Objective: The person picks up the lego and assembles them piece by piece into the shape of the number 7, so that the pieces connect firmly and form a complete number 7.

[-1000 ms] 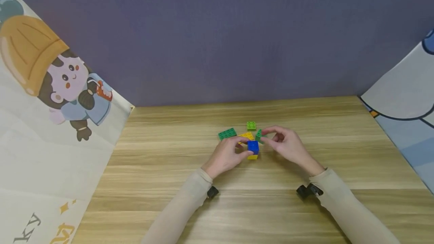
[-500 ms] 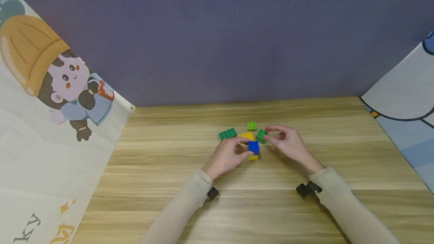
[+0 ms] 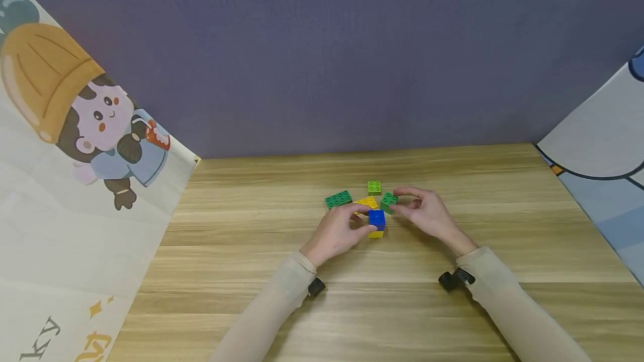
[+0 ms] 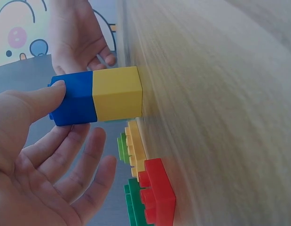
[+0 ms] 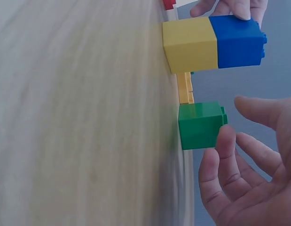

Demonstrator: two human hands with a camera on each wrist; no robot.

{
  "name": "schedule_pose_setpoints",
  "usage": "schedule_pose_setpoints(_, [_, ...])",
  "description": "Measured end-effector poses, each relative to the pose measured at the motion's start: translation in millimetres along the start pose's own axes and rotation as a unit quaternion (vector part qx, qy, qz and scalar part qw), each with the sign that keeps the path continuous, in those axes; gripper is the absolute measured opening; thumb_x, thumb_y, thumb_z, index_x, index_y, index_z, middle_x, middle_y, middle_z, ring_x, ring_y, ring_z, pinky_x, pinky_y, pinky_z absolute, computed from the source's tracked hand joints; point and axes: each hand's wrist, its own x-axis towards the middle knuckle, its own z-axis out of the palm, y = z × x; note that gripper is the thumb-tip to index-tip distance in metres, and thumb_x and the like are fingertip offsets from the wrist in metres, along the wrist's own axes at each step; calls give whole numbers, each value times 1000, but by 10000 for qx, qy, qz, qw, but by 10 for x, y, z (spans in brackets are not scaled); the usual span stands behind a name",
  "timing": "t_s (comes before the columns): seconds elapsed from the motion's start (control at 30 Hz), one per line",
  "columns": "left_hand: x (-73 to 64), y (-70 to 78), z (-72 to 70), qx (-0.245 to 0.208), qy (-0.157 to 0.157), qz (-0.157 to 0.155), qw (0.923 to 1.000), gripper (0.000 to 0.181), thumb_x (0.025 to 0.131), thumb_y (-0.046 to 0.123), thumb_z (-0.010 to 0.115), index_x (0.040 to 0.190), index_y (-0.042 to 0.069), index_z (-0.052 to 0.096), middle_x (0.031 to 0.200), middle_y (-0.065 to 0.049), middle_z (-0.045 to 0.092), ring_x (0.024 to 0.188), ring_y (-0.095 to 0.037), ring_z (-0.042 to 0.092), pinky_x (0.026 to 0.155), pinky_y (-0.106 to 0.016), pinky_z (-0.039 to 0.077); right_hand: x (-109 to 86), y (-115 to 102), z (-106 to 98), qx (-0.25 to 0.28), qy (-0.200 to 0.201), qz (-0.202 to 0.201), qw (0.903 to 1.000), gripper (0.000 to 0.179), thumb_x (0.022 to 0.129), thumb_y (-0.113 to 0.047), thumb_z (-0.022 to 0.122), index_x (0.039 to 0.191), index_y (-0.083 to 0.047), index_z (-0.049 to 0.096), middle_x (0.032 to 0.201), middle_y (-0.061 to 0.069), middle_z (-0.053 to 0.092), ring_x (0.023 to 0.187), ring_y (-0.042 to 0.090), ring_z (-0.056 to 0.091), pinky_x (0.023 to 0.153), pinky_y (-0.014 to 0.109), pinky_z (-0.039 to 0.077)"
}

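Note:
My left hand (image 3: 338, 230) pinches a blue 2x2 toy building brick (image 3: 376, 218), thumb on one face and fingers on the far side. Below it, joined into an upright stack, is a yellow brick (image 4: 117, 93) standing on the table. On the right, a green cube-shaped brick (image 5: 200, 126) sits on the table with its studs up. Beside it my right hand (image 3: 427, 214) is held with parted, loosely bent fingers. One fingertip (image 5: 225, 134) overlaps the green brick's upper edge in the right wrist view, while another finger stands apart from it.
Behind the stack lie a flat yellow brick (image 3: 368, 202), a dark green brick (image 3: 339, 199) and a small lime brick (image 3: 374, 187). A red brick (image 4: 159, 193) near my left hand is hidden in the head view. A dark panel (image 3: 322, 60) rises behind the wooden table (image 3: 251, 284).
My right fingers have loosened from the green brick and drawn slightly right, and the brick now shows more of its top. The left hand keeps its hold on the blue brick.

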Motion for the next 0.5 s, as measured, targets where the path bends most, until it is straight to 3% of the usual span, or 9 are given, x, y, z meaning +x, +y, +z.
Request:
schedule_pose_setpoints(0.27, [0, 0, 4, 19, 40, 9, 10000, 45, 100, 38, 77, 137, 14, 71, 136, -3, 74, 111, -15, 74, 94, -31, 61, 26, 55, 23, 34, -97, -31, 9999, 51, 96, -26, 80, 141, -5, 67, 125, 22, 76, 75, 18, 71, 52, 25, 47])
schedule_pose_setpoints(0.5, [9, -3, 15, 26, 45, 6, 10000, 46, 99, 39, 77, 137, 13, 71, 135, -2, 75, 110, -14, 74, 93, -29, 60, 50, 72, 13, -55, -303, 32, 9995, 57, 97, -28, 80, 145, -5, 63, 122, 23, 76, 69, 16, 63, 50, 25, 43])
